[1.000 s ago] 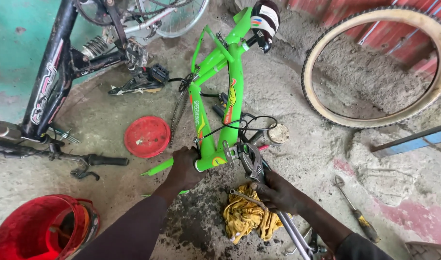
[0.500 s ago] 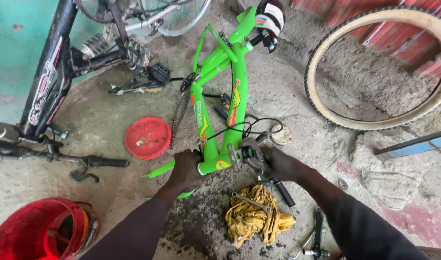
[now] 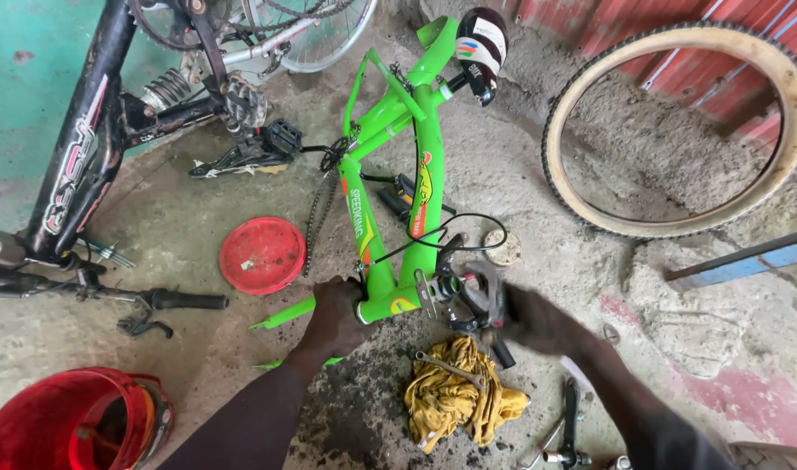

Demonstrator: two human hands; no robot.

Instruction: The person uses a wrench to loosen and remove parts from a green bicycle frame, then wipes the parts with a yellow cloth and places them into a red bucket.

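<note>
L hand (image 3: 339,315) gripping glossy green bike frame (image 3: 426,178), R hand (image 3: 538,320) blurred

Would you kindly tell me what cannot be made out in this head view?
- Right hand: motion-blurred, so its grip at the handlebar stem is unclear.
- Left hand: its fingers wrap behind the green frame, hidden.
- Red bucket: cut off by the bottom edge.
- Tools by the yellow rag: too small to identify.
</note>
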